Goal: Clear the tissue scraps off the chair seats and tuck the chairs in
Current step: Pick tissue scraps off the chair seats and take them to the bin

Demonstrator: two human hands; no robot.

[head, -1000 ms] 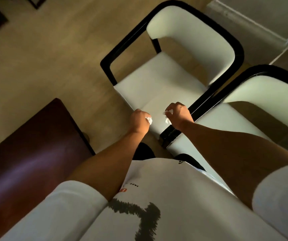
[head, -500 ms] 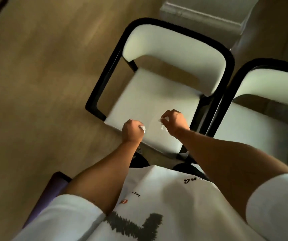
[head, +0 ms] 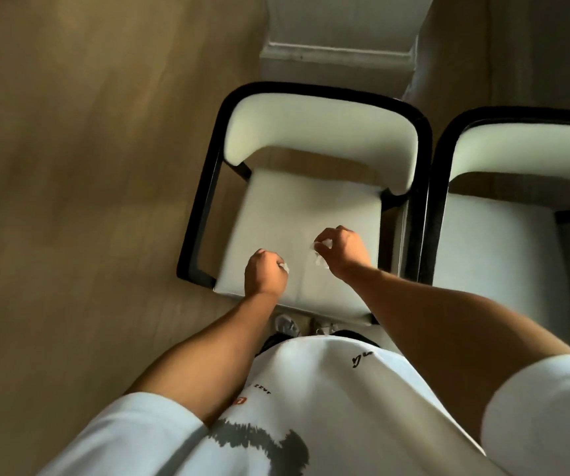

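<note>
Item: tissue scraps, two lots, both in hand.

Left hand (head: 265,273): fingers (head: 278,262) curled tight into a fist; a small white tissue scrap (head: 285,267) shows at the knuckle edge, at 3 o'clock of the fist. Held, not resting on the seat so far as can be told.

Right hand (head: 342,250): fingers (head: 325,239) curled and pinching a second tissue scrap (head: 318,255), which hangs crumpled below the fingertips, at 9 o'clock of the hand.

Both hands are over the front half of the near chair (head: 311,214): white seat pad, white curved back, black frame. No loose scrap can be made out on the seat, though the frame is blurred.

Second chair (head: 503,242): just beside the first at 3 o'clock, same make, seat apparently bare.

Step in hand, by judgement: collecting is finished or nearly so. Next move likely calls for disposing of the scraps, freeing the hands, then gripping a chair frame to push it in.

Floor (head: 87,166): pale wood.
</note>
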